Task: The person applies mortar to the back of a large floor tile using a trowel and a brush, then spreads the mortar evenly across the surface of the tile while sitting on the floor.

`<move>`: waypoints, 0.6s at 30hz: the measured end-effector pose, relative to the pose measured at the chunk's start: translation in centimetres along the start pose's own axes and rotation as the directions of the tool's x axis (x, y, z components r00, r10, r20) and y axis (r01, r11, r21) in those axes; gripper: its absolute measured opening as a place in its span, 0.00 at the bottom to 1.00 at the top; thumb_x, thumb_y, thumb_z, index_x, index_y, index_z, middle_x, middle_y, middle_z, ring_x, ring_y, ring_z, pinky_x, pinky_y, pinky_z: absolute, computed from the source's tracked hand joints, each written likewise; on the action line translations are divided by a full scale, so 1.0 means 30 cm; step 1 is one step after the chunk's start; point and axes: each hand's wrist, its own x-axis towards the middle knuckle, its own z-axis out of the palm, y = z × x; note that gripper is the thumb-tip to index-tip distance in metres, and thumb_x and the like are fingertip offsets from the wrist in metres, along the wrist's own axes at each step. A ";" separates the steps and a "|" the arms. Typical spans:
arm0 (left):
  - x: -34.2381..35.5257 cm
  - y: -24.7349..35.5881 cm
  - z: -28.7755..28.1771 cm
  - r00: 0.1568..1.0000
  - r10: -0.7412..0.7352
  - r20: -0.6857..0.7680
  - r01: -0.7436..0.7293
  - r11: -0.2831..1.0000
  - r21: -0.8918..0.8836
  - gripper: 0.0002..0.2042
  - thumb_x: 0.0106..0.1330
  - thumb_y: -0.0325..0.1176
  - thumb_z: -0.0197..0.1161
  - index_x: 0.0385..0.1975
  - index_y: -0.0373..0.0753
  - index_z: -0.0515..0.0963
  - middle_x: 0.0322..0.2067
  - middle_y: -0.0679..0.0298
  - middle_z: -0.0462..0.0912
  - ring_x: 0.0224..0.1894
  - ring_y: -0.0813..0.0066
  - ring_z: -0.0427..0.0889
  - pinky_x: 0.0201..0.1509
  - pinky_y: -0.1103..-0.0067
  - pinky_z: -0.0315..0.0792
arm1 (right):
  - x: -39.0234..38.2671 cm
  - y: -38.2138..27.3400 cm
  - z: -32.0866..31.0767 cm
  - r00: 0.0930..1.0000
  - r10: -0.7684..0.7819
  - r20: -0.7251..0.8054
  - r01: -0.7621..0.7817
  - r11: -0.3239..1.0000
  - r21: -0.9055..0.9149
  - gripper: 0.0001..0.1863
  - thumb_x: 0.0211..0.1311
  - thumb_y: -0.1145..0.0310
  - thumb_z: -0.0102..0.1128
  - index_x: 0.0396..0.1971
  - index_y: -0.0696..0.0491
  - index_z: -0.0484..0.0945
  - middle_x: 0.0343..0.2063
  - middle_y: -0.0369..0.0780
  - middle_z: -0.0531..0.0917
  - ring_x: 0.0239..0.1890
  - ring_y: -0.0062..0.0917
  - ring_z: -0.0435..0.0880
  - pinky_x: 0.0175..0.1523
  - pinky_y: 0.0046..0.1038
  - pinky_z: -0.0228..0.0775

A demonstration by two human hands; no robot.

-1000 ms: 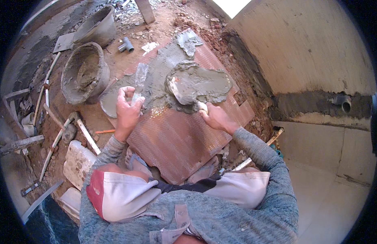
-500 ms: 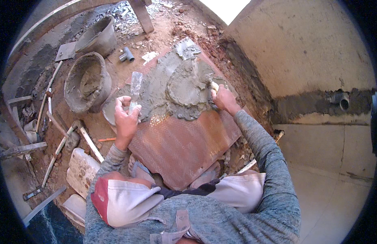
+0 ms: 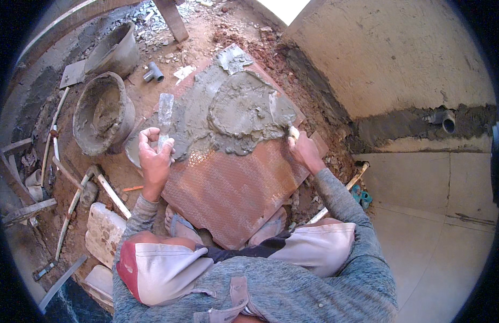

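Note:
Wet grey mortar point(image 3: 241, 105) lies in a rounded heap over the far half of a reddish-brown tile point(image 3: 233, 188) in front of me. My right hand point(image 3: 305, 152) is closed round the pale handle of a trowel point(image 3: 294, 133) at the heap's right edge; its blade is mostly smeared with mortar and hard to make out. My left hand point(image 3: 156, 161) pinches a narrow, flat, mortar-smeared strip point(image 3: 165, 112) between thumb and fingers. It holds the strip upright, just left of the mortar.
Two mortar-crusted buckets point(image 3: 103, 114) point(image 3: 114, 51) stand at the left. A grey pipe tee point(image 3: 153, 72) lies beyond the tile. White pipes point(image 3: 114, 194) and a pale block point(image 3: 103, 231) are at the near left. At the right, a pipe stub point(image 3: 447, 123) sticks out of the wall.
My right hand and the trowel have moved toward me and slightly right, down the heap's edge. The view has shifted a little; my left hand still holds the strip.

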 end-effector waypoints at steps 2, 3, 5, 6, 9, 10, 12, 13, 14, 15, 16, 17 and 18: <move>0.000 0.004 0.003 1.000 0.006 -0.004 -0.006 1.000 0.016 0.19 0.61 0.21 0.63 0.49 0.36 0.65 0.37 0.65 0.71 0.27 0.83 0.76 0.24 0.85 0.69 | -0.027 0.034 0.009 1.000 -0.001 -0.003 0.001 1.000 -0.022 0.26 0.67 0.52 0.51 0.41 0.65 0.68 0.31 0.63 0.81 0.35 0.58 0.82 0.40 0.53 0.75; 0.000 0.003 0.004 1.000 0.017 -0.006 -0.017 1.000 0.024 0.19 0.61 0.21 0.63 0.49 0.36 0.65 0.37 0.65 0.72 0.27 0.83 0.76 0.24 0.86 0.69 | -0.041 0.048 0.014 1.000 0.015 0.008 -0.015 1.000 -0.022 0.25 0.67 0.52 0.51 0.41 0.65 0.68 0.31 0.63 0.81 0.36 0.58 0.82 0.40 0.52 0.75; 0.000 -0.002 0.005 0.999 0.041 -0.010 -0.040 0.998 0.041 0.19 0.61 0.21 0.63 0.49 0.36 0.65 0.37 0.64 0.72 0.27 0.83 0.76 0.24 0.86 0.70 | -0.055 0.075 0.024 0.996 0.073 0.051 -0.072 0.997 -0.021 0.26 0.66 0.51 0.52 0.43 0.64 0.69 0.34 0.63 0.81 0.39 0.57 0.82 0.44 0.51 0.74; 0.001 0.002 0.010 0.999 0.046 -0.007 -0.046 0.998 0.045 0.18 0.61 0.21 0.63 0.49 0.36 0.65 0.37 0.64 0.72 0.27 0.83 0.76 0.24 0.86 0.70 | -0.053 0.084 0.024 0.990 0.116 0.080 -0.114 0.993 -0.020 0.28 0.64 0.50 0.54 0.46 0.64 0.69 0.37 0.62 0.81 0.42 0.57 0.82 0.48 0.51 0.74; 0.000 0.014 0.020 0.999 0.036 0.000 -0.036 0.999 0.040 0.18 0.61 0.21 0.63 0.49 0.35 0.65 0.37 0.64 0.72 0.27 0.83 0.76 0.24 0.86 0.70 | -0.057 0.127 0.046 0.983 0.156 0.100 -0.156 0.988 -0.014 0.30 0.63 0.49 0.54 0.48 0.63 0.70 0.40 0.62 0.82 0.45 0.56 0.82 0.52 0.50 0.74; -0.001 0.018 0.022 1.000 0.017 0.003 -0.017 1.000 0.027 0.18 0.61 0.21 0.63 0.49 0.35 0.65 0.37 0.64 0.72 0.27 0.83 0.76 0.24 0.86 0.70 | -0.061 0.140 0.054 0.983 0.154 0.095 -0.154 0.988 -0.010 0.30 0.63 0.49 0.54 0.48 0.63 0.70 0.40 0.62 0.81 0.45 0.56 0.82 0.52 0.49 0.74; -0.002 0.020 0.018 1.000 0.008 -0.002 -0.008 1.000 0.020 0.18 0.61 0.21 0.63 0.49 0.35 0.65 0.38 0.64 0.72 0.27 0.83 0.76 0.25 0.85 0.70 | -0.079 0.151 0.060 0.991 0.132 0.032 -0.133 0.991 0.027 0.26 0.67 0.51 0.52 0.42 0.63 0.71 0.33 0.60 0.81 0.40 0.58 0.81 0.43 0.50 0.74; -0.002 0.018 0.012 1.000 0.020 -0.010 -0.019 0.999 0.027 0.18 0.61 0.21 0.63 0.49 0.35 0.65 0.38 0.64 0.72 0.27 0.82 0.76 0.25 0.85 0.71 | -0.089 0.147 0.060 0.993 0.119 0.001 -0.119 0.992 0.046 0.24 0.68 0.52 0.51 0.39 0.63 0.71 0.30 0.60 0.81 0.38 0.59 0.81 0.39 0.50 0.74; -0.001 0.018 0.006 0.999 0.031 -0.018 -0.030 0.999 0.035 0.18 0.61 0.21 0.63 0.49 0.35 0.65 0.38 0.64 0.72 0.27 0.82 0.76 0.25 0.85 0.71 | -0.095 0.147 0.068 0.995 0.095 0.008 -0.096 0.990 0.102 0.24 0.68 0.52 0.51 0.39 0.63 0.72 0.29 0.57 0.81 0.36 0.56 0.82 0.38 0.48 0.73; -0.001 0.017 0.006 0.999 0.044 -0.023 -0.043 0.998 0.037 0.18 0.61 0.21 0.63 0.49 0.35 0.65 0.38 0.63 0.72 0.28 0.82 0.76 0.26 0.85 0.71 | -0.104 0.139 0.066 0.997 0.073 0.012 -0.074 0.985 0.155 0.23 0.68 0.52 0.51 0.38 0.62 0.73 0.28 0.54 0.82 0.34 0.53 0.83 0.36 0.46 0.73; 0.001 0.018 0.005 0.998 0.057 -0.029 -0.056 0.998 0.040 0.18 0.61 0.21 0.63 0.49 0.36 0.65 0.39 0.63 0.71 0.28 0.82 0.76 0.26 0.85 0.71 | -0.113 0.131 0.063 0.999 0.050 0.016 -0.052 0.977 0.207 0.23 0.68 0.52 0.51 0.38 0.62 0.74 0.27 0.51 0.82 0.32 0.50 0.83 0.35 0.44 0.73; 0.003 0.019 0.004 0.997 0.070 -0.036 -0.068 0.997 0.044 0.18 0.61 0.21 0.63 0.49 0.36 0.65 0.39 0.63 0.71 0.28 0.82 0.76 0.26 0.85 0.71 | -0.129 0.124 0.060 0.985 0.133 0.110 -0.166 0.908 0.384 0.23 0.68 0.52 0.52 0.36 0.62 0.74 0.26 0.48 0.81 0.31 0.44 0.82 0.34 0.42 0.72; 0.005 0.022 -0.003 0.997 0.057 -0.051 -0.056 0.998 0.031 0.18 0.61 0.22 0.63 0.49 0.36 0.65 0.39 0.63 0.72 0.28 0.82 0.77 0.26 0.85 0.71 | -0.157 0.042 0.014 0.957 0.185 0.223 -0.279 0.796 0.538 0.22 0.68 0.52 0.52 0.35 0.61 0.75 0.25 0.44 0.80 0.29 0.39 0.81 0.33 0.39 0.71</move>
